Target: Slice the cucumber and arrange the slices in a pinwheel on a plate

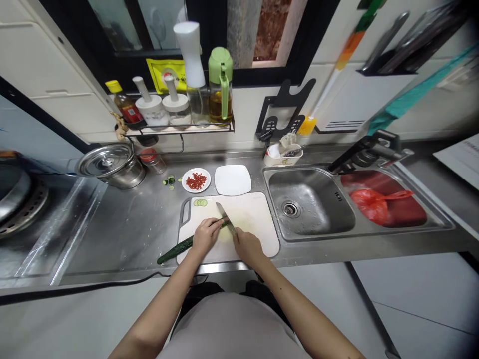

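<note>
A long dark green cucumber lies slantwise over the left front edge of the white cutting board. My left hand is closed over its upper part, fingertips near the cut end. In my right hand is the handle of a kitchen knife. Its blade points away from me and to the left, beside the cucumber's end; whether it touches the flesh I cannot tell. Several pale cucumber slices rest at the board's upper left corner.
Behind the board stand a plate of chopped red pieces and a square white plate. Green scraps lie left of them. A double sink is at the right, with a red plastic bag. Left is a lidded steel pot.
</note>
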The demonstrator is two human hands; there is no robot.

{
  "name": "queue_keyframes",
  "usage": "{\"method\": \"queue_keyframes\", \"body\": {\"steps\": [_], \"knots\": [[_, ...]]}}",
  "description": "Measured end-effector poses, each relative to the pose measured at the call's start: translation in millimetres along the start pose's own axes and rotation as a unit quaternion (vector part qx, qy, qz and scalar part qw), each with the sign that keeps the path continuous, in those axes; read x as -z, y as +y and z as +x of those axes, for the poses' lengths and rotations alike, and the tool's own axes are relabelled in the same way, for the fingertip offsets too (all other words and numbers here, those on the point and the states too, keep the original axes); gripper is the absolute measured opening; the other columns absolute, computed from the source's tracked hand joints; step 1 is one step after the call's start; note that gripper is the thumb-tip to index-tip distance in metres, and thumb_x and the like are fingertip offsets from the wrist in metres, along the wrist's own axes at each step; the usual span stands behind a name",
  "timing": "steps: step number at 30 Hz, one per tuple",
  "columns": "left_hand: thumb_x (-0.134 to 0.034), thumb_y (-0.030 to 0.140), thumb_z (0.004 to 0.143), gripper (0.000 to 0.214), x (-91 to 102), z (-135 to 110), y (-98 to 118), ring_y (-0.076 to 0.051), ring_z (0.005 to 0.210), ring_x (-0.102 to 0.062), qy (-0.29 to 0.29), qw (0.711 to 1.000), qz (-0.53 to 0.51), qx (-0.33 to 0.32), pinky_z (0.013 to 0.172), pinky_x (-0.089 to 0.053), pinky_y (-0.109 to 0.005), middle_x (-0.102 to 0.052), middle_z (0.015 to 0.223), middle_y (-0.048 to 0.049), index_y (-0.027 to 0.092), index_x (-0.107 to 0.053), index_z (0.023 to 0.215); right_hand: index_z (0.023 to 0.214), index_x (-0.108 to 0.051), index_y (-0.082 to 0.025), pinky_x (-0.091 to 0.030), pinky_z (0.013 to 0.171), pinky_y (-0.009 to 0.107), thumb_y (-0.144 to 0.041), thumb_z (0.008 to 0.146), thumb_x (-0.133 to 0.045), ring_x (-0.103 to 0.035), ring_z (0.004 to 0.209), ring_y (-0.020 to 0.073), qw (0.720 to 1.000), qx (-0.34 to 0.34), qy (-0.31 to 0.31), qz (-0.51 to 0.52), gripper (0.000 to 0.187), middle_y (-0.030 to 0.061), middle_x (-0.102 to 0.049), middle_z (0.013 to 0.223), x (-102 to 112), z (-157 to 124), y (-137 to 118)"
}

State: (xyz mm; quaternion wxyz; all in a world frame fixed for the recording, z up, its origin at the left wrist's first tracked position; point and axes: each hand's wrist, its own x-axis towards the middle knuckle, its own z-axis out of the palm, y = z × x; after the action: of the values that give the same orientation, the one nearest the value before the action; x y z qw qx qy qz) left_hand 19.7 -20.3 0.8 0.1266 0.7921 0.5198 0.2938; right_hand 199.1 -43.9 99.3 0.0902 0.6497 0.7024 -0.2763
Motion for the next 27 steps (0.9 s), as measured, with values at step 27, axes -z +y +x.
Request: {"method": "queue_keyframes", "body": {"steps": [27], "knots": [[-0.049, 0.027, 0.093, 0.026, -1.2, 2.1, -1.5, -0.018, 0.096, -0.060, -0.009, 1.000, -0.002, -0.009, 0.087, -0.052, -0.034, -0.067, 0.104, -0.0062, 0.025, -0.068, 0.111, 0.114, -0.053, -0.013, -0.043, 0.073, 0.031, -0.019, 0.094, -0.034, -0.065, 0.091, 0.0236, 1.000, 0.013, -0.021, -0.012, 0.028, 0.0142, -0.068, 0.097, -2.1, 2.2, -3.4]]}}
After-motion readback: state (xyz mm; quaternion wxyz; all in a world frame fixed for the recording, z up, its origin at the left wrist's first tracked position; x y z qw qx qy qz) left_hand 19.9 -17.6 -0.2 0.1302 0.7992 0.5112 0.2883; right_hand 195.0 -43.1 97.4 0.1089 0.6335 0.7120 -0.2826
